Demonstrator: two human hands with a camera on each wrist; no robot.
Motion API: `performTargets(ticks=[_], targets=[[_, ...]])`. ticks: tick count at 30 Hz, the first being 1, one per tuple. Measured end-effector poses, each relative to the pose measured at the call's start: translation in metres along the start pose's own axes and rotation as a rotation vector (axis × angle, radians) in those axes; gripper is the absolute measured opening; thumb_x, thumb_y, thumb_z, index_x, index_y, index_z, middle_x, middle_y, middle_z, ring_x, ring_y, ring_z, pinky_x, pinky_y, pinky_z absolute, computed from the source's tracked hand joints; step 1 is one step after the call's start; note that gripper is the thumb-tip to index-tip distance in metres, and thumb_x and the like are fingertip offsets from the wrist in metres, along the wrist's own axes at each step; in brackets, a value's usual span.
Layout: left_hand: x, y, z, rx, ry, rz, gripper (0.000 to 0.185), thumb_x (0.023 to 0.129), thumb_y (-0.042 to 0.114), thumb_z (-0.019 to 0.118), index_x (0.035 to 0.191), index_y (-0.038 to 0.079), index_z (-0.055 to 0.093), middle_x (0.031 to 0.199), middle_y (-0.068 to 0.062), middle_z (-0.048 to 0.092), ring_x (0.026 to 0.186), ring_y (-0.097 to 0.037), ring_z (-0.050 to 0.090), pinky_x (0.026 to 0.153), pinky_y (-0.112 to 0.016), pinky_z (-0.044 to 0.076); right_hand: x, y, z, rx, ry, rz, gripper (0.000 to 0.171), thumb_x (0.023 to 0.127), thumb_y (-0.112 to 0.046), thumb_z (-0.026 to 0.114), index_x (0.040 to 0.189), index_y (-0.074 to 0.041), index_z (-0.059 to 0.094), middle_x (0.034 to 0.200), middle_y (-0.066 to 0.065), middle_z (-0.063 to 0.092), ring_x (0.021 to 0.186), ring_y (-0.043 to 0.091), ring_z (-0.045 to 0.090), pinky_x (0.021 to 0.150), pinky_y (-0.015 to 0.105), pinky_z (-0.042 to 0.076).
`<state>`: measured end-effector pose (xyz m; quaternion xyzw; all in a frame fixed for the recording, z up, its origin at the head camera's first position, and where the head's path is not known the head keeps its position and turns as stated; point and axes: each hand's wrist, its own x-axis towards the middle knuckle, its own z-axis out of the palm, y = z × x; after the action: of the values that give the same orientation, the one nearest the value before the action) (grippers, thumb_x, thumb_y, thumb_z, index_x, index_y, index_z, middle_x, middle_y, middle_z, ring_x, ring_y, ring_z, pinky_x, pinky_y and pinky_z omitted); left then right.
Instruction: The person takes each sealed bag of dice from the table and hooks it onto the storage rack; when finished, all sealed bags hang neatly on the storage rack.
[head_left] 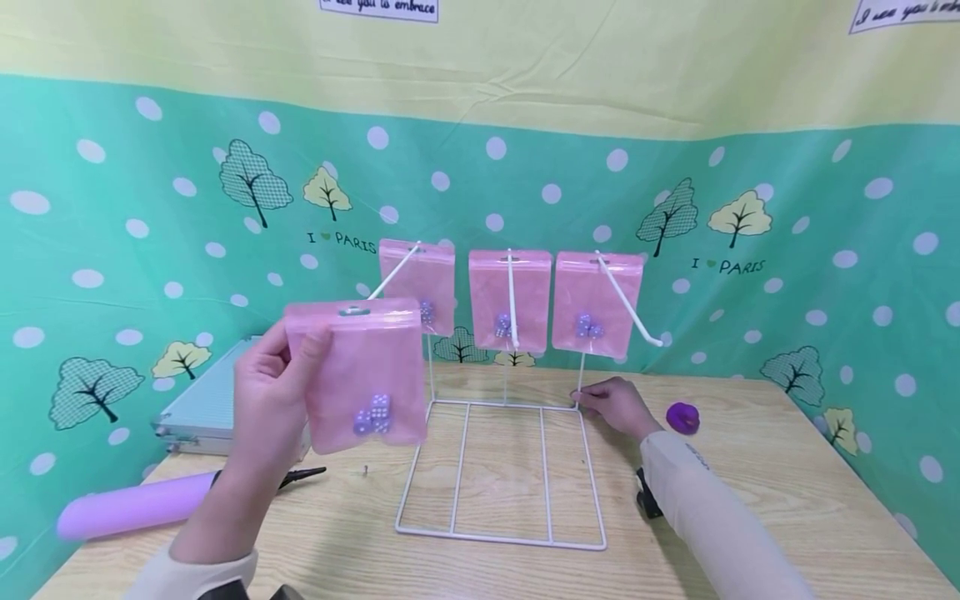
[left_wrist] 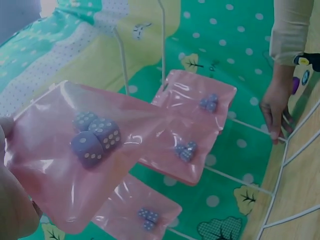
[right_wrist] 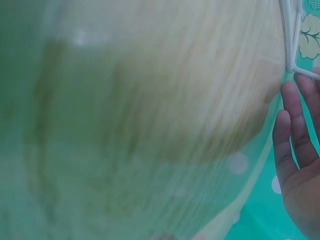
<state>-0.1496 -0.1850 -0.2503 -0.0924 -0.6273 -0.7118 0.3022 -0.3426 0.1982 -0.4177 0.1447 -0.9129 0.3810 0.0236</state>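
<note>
a pink pouch [head_left: 365, 375] holding three pale purple dice [head_left: 372, 414] is held up in the air in front of a white wire rack [head_left: 501, 467], gripped along its left edge by the left hand [head_left: 268, 400], whose thumb lies over the front of the pouch while the fingers curl behind it. the pouch sits just in front of and below the rack's left peg [head_left: 395, 271], not touching it, its hang slot at the top not yet on any peg. three matching pouches already hang on the rack: one on the left peg [head_left: 420, 283], one in the middle [head_left: 510, 298] and one on the right [head_left: 597, 302], each with dice inside; the left wrist view shows the held pouch [left_wrist: 85, 150] overlapping those hanging ones. the right hand [head_left: 617, 405] rests on the bench [head_left: 750, 500] at the rack's far right corner, fingers [right_wrist: 295, 125] straight and close together, touching the wire base as if to steady it. by this showing, three pouches are hung and the fourth remains in hand, unhung. around the rack lie a lilac cylinder [head_left: 127, 507] and a pale metal case [head_left: 210, 408] at the left, a small purple object [head_left: 683, 417] at the right, with a green spotted tree-print backdrop [head_left: 825, 250] behind.
</note>
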Motion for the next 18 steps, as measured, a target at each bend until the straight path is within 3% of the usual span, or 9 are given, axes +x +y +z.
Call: performTargets(ticks=[4, 11, 18], targets=[[0.001, -0.001, -0.001, -0.019, 0.002, -0.070, 0.020, 0.103, 0.020, 0.062, 0.116, 0.009, 0.072, 0.090, -0.005, 0.065, 0.070, -0.013, 0.062, 0.060, -0.026, 0.060, 0.000, 0.000, 0.000, -0.001, -0.002, 0.020, 0.027, 0.099, -0.024, 0.069, 0.110, 0.000, 0.076, 0.097, 0.013, 0.077, 0.077, 0.019, 0.072, 0.089, 0.048, 0.056], [0.005, -0.009, -0.005, -0.060, -0.024, -0.124, 0.018, 0.103, 0.023, 0.061, 0.115, 0.015, 0.072, 0.092, -0.002, 0.065, 0.075, -0.012, 0.062, 0.064, -0.024, 0.059, 0.000, 0.001, 0.001, 0.002, -0.003, 0.033, 0.029, 0.099, -0.026, 0.069, 0.111, -0.001, 0.076, 0.095, 0.011, 0.077, 0.076, 0.018, 0.072, 0.090, 0.049, 0.055], [0.012, -0.019, -0.008, -0.017, -0.046, -0.173, 0.014, 0.104, 0.024, 0.062, 0.112, 0.021, 0.072, 0.095, -0.001, 0.063, 0.081, -0.012, 0.061, 0.068, -0.025, 0.060, 0.000, 0.000, 0.001, -0.001, 0.006, 0.028, 0.028, 0.098, -0.025, 0.070, 0.110, -0.001, 0.076, 0.096, 0.012, 0.077, 0.076, 0.018, 0.071, 0.092, 0.050, 0.054]])
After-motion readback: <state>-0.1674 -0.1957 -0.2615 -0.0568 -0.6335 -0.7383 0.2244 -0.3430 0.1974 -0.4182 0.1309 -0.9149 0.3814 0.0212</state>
